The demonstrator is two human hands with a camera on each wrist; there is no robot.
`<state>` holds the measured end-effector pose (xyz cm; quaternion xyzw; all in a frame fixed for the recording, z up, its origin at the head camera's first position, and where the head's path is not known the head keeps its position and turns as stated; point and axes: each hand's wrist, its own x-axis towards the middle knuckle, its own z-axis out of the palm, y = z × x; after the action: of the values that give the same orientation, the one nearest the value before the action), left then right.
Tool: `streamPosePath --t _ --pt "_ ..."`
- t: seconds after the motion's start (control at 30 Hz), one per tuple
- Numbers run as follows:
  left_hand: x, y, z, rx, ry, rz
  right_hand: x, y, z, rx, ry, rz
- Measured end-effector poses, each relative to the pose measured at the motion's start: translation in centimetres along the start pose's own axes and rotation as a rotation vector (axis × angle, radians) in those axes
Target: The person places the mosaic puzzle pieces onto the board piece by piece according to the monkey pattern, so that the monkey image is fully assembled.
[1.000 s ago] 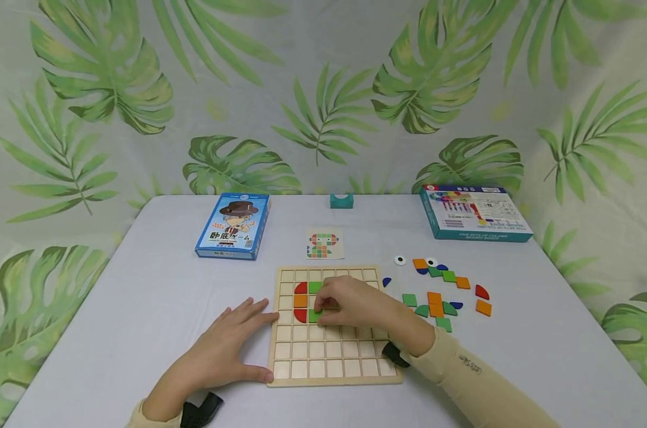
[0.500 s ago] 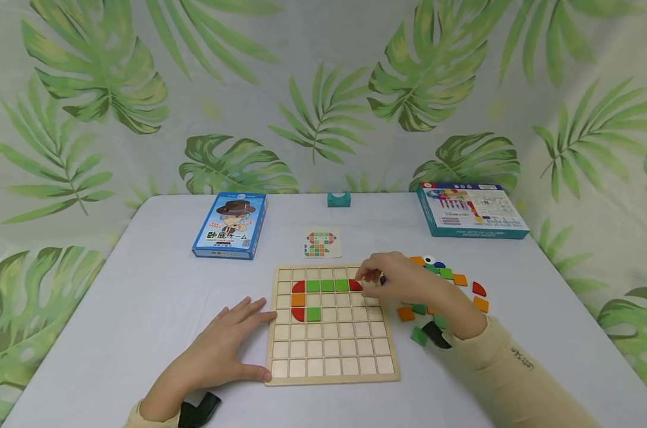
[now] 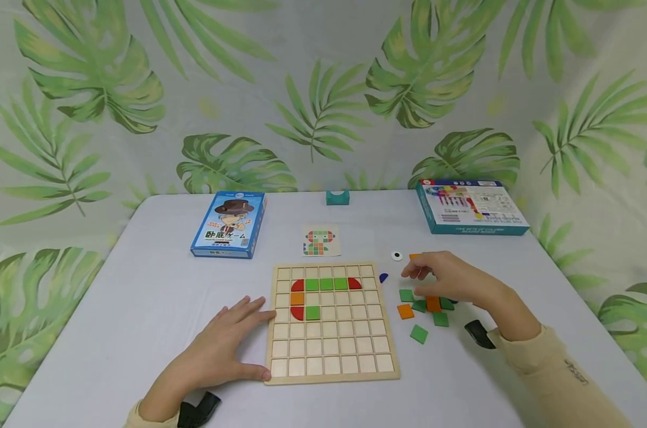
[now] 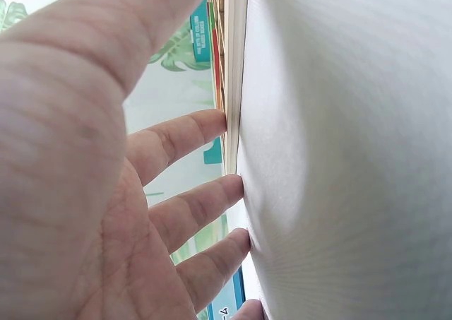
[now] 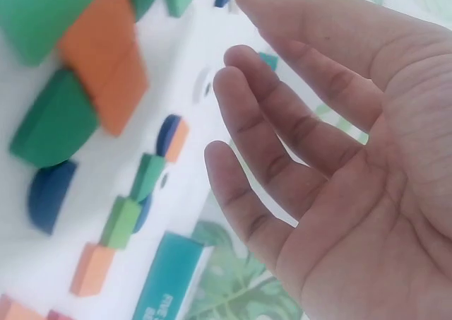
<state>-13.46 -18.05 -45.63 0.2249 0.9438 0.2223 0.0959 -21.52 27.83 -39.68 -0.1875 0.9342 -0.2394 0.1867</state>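
Note:
A wooden grid board (image 3: 334, 348) lies flat on the table. Its upper rows hold red quarter-circle tiles (image 3: 298, 285), green square tiles (image 3: 326, 284) and an orange square tile (image 3: 297, 299). My left hand (image 3: 221, 342) is spread beside the board, with thumb and index fingertip at its left edge; the left wrist view shows the fingertips along that wooden edge (image 4: 236, 80). To the right of the board, my right hand (image 3: 457, 276) hovers over loose tiles, fingers loosely bent and holding nothing. Among them are a green square (image 3: 419, 334) and a green quarter-circle tile (image 5: 55, 122). The hand hides several others.
A pattern card (image 3: 321, 240) lies behind the board. Farther back stand a blue game box (image 3: 229, 224), a small teal holder (image 3: 337, 198) and a teal-edged box (image 3: 473, 208). A round eye tile (image 3: 397, 256) and a blue half-circle tile (image 3: 384, 277) lie right of the board.
My right hand has let go of a red tile at the right end of the upper row and moved right, over the loose tiles. My left hand stays at the board's edge.

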Motion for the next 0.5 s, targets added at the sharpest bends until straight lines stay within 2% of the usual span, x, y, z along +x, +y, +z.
streamPosePath --t 0.23,0.5 --pt "0.0 -0.1 0.0 -0.006 0.001 -0.002 -0.4 1.2 0.6 -0.005 0.011 -0.024" --pt "0.0 -0.2 0.1 -0.007 0.003 0.000 -0.2 1.3 1.5 0.003 0.012 -0.057"
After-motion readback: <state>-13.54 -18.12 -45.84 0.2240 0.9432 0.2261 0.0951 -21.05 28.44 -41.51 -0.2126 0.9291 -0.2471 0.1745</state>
